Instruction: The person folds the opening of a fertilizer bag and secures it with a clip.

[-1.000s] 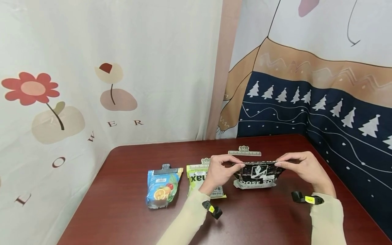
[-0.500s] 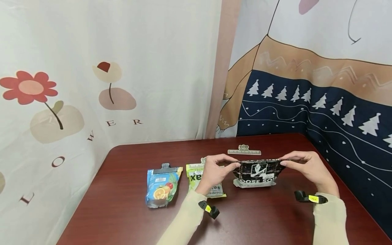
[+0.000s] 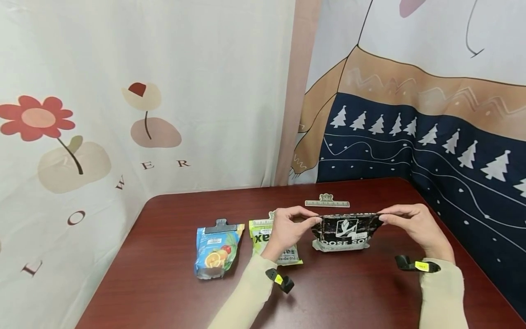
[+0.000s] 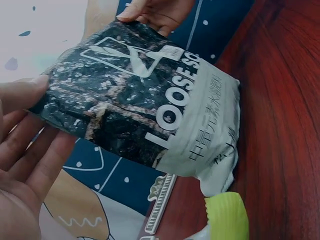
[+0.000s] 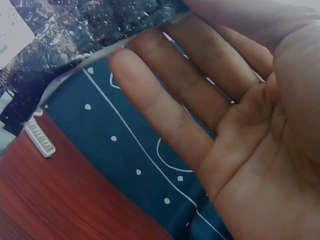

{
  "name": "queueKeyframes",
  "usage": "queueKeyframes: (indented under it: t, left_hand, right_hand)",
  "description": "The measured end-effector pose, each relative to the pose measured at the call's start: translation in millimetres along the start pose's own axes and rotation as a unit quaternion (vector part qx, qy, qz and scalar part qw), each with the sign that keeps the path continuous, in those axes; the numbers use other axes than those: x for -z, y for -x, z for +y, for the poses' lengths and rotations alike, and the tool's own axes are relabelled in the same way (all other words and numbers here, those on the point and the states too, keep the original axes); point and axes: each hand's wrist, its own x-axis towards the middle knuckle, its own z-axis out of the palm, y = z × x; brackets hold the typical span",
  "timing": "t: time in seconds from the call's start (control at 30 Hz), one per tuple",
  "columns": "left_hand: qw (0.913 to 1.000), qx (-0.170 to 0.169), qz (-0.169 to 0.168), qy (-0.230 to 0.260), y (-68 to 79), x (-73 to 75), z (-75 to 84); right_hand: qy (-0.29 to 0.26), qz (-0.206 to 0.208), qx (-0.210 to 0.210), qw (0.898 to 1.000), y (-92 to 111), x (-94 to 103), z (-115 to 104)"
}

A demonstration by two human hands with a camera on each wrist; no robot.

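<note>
A black-and-white bag [image 3: 344, 233] lettered "LOOSE SO" stands on the table between the two hands. The left hand [image 3: 287, 230] pinches its top left corner between thumb and fingers. At the top right corner, the right hand [image 3: 421, 228] pinches the edge the same way. In the left wrist view the bag [image 4: 130, 95] shows its printed front and a pale lower band. The right wrist view has the right hand [image 5: 240, 115] with thumb on the bag's edge and the other fingers behind and below it. A pale clip [image 3: 327, 202] lies behind the bag.
Left of the bag is a green pouch [image 3: 259, 244] with a clip on its top, partly covered by the left hand. Farther left lies a blue fruit-print pouch [image 3: 215, 256] with a dark clip [image 3: 221, 227]. Printed curtains hang behind the table [image 3: 164, 292].
The hands have moved slightly apart along the bag's top edge, the left hand leftward and the right hand rightward. The bag stays in about the same place.
</note>
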Motion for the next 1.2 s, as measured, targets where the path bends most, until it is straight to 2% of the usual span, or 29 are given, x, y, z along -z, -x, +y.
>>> queueKeyframes:
  t: [0.1,0.23,0.37,0.43,0.53,0.6,0.7,0.97,1.2]
  left_hand:
    - [0.9999,0.0,-0.01,0.008,-0.6,-0.3,-0.2]
    - [0.999,-0.017,-0.028,0.029,-4.0,1.9,-0.3]
    - [0.9987,0.0,-0.04,0.033,-12.5,4.2,3.0]
    - [0.9989,0.022,-0.04,0.012,-17.6,4.6,5.4]
    - [0.9969,0.049,-0.036,-0.051,-25.1,4.4,8.1]
    - [0.9922,0.064,-0.038,-0.099,-30.2,3.7,8.8]
    - [0.9848,0.079,-0.05,-0.146,-38.0,2.2,8.4]
    - [0.9731,0.072,-0.092,-0.198,-58.5,3.0,-2.3]
    - [0.9512,0.079,-0.146,-0.26,-73.8,1.0,-11.3]
  right_hand:
    - [0.007,-0.014,-0.018,1.0,2,3.4,-2]
    - [0.001,-0.018,-0.023,1.0,1,4.5,-2]
    - [0.002,-0.015,-0.029,0.999,1,4.9,0]
    - [0.005,-0.018,-0.031,0.999,1,5.3,0]
    - [0.004,-0.022,-0.033,0.999,1,5.8,1]
    - [0.003,-0.023,-0.035,0.999,1,6.0,1]
    - [0.001,-0.026,-0.038,0.999,1,6.2,1]
    - [-0.008,-0.032,-0.011,0.999,0,3.7,2]
    - [-0.009,-0.033,-0.009,0.999,0,3.7,2]
